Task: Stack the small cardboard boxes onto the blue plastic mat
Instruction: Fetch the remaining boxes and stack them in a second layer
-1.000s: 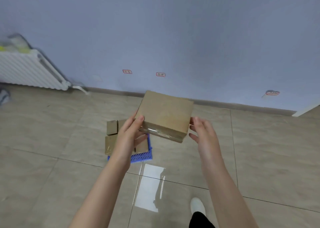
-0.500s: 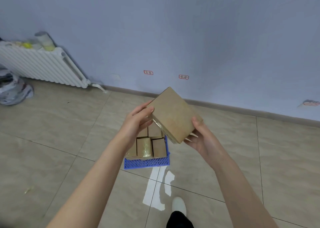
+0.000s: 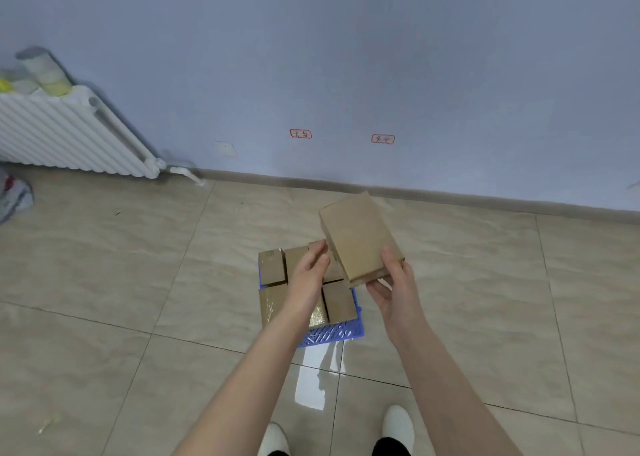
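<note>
I see a floor [image 3: 104, 265] of big shiny beige tiles with thin dark lines between them. A bright patch of light shines on the tiles near two white shoes [image 3: 398, 424]. Behind the floor is a plain pale blue wall [image 3: 346, 57] with a brown strip [image 3: 450, 197] along its bottom. Two little labels with red edges [image 3: 300, 134] are stuck low on the wall. At the left a white radiator [image 3: 62, 137] with many thin ribs stands against the wall. Some rolls [image 3: 41, 71] sit on top of it, too blurry for me to say what they are.

The blue plastic mat [image 3: 332, 334] lies flat on the floor. Its bare front part has a criss-cross pattern. Several small cardboard boxes [image 3: 272, 270] sit on it close together. They are brown and blocky, and some have shiny tape.

The right hand [image 3: 394, 286] holds a flat cardboard box [image 3: 356, 237] by its near end, with the thumb on top and the fingers curled below. This box is up in the air, tilted, above the far right part of the mat. The left hand [image 3: 306, 279] has straight fingers and holds nothing. It is over the boxes on the mat, just left of the held box. I cannot tell if its fingertips touch that box.
</note>
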